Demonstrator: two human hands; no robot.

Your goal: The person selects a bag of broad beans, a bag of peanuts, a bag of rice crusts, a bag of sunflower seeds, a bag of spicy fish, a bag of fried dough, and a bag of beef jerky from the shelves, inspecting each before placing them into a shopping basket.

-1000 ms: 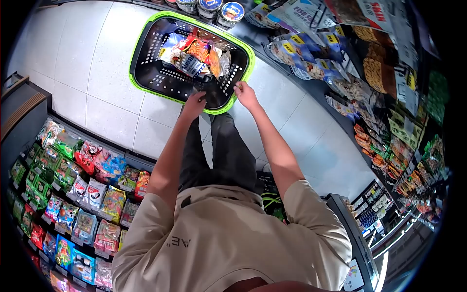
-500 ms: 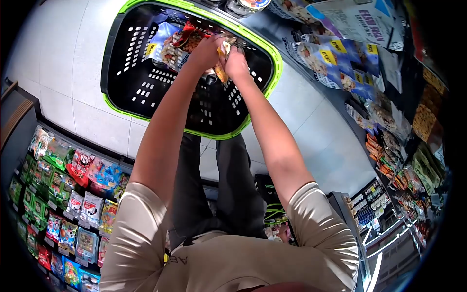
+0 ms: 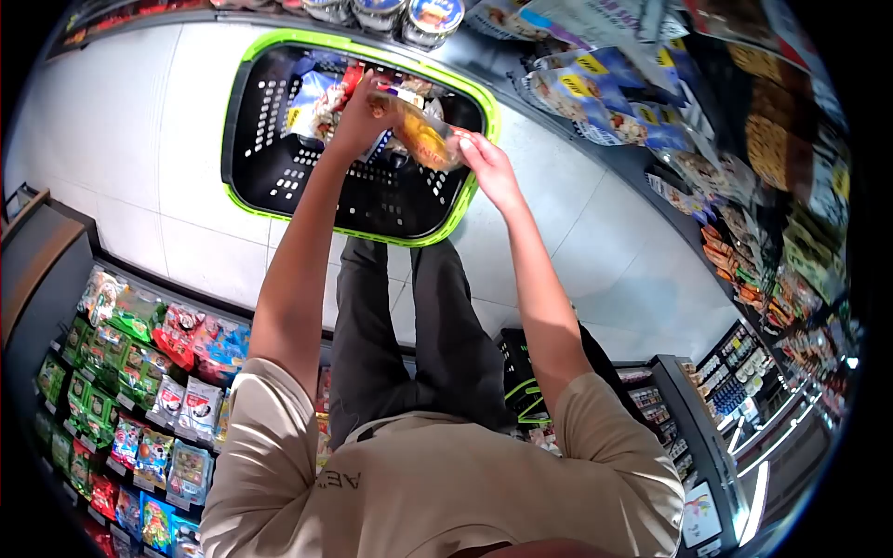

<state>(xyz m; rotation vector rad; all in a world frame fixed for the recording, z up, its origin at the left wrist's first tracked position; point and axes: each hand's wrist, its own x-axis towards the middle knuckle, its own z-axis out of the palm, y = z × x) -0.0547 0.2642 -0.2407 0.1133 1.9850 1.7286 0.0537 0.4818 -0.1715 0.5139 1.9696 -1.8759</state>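
Over a black basket with a green rim (image 3: 349, 232), a clear packet with yellow-orange contents (image 3: 423, 139) is stretched between both hands. My left hand (image 3: 365, 116) is at the packet's left end, with its fingers partly bent around that edge. At the packet's other end, my right hand (image 3: 486, 167) pinches the corner between thumb and fingers, near the basket's right rim. Inside the basket lie a blue and white bag (image 3: 316, 100) and some red packaging (image 3: 352, 79), partly hidden by my left hand.
Shelves of colourful snack bags (image 3: 139, 372) stand at the lower left. Hanging blue bags (image 3: 595, 102) fill a rack at the right. Round tubs (image 3: 433, 19) line the shelf beyond the basket. A second basket with green handles (image 3: 528, 400) is behind my legs.
The packet has come up and been spread out between my hands. My right hand has moved right, toward the rim. In view, the basket has shifted slightly up and appears smaller.
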